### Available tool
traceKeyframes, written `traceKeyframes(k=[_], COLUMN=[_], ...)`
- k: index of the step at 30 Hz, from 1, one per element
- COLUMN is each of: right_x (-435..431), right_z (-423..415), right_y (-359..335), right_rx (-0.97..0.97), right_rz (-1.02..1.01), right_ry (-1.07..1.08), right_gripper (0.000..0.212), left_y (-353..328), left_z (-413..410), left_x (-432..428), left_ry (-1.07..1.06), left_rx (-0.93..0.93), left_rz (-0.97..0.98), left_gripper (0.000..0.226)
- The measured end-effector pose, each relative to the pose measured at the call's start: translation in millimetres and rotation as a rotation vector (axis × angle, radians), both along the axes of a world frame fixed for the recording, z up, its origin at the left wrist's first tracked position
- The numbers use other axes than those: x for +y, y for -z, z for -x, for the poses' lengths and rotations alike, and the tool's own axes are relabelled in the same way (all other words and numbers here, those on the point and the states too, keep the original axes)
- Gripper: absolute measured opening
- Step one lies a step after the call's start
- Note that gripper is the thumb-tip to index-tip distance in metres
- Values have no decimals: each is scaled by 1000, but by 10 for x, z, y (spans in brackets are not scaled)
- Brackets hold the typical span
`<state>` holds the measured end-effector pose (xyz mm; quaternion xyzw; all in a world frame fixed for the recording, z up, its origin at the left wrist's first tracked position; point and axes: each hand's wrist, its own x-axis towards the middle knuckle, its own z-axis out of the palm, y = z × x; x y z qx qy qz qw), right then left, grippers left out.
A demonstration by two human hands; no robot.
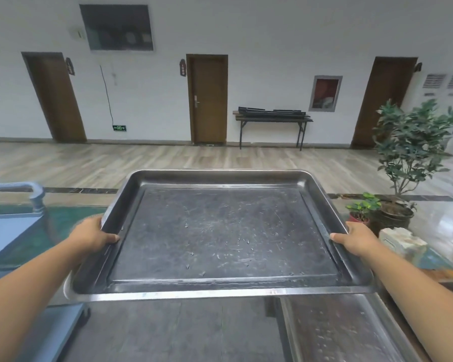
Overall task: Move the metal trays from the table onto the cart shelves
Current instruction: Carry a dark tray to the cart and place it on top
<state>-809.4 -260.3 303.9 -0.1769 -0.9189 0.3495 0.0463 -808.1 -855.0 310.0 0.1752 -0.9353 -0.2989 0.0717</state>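
Blue cart (13, 226) at left edge of frame, handle up, shelf bare. Left hand (94, 235) grips the left rim of the metal tray (220, 231), thumb over the lip. Tray sits centre frame, held level in the air above the dark bench (154, 333), empty, scratched. Right hand (356, 239) grips the right rim the same way. Second tray (338, 333) lies on the bench, lower right. Potted plants (403, 163) at right.
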Motion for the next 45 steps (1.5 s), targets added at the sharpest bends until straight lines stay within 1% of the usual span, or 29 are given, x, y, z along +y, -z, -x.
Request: traceKeyframes(k=[5, 10, 19, 26, 30, 34, 40, 45], right_x=[-461, -878, -1538, -2219, -2737, -3330, -4283, -5172], right_z=[795, 1516, 2538, 3583, 4291, 4952, 5717, 6037], right_y=[17, 16, 37, 185, 258, 232, 286, 401], right_rx=[24, 39, 65, 49, 47, 56, 36, 41], right_rz=[-9, -10, 31, 70, 79, 76, 73, 51], right_ry=[1, 10, -37, -170, -289, -404, -588, -768], right_gripper=[14, 15, 14, 14, 11, 9, 11, 8], left_y=[114, 98, 34, 215, 253, 333, 438, 506], left_z=[795, 1494, 2182, 2395, 2527, 2550, 2336, 1835], left_x=[-442, -938, -1592, -2153, -2490, -2838, -3264, -3530], left_ry=[-5, -30, -96, -242, -357, -486, -665, -831], left_rx=[7, 6, 9, -1, -2, 5, 40, 39], left_rz=[-34, -31, -17, -22, 6, -23, -60, -66], left_gripper=[30, 29, 29, 27, 32, 31, 24, 23])
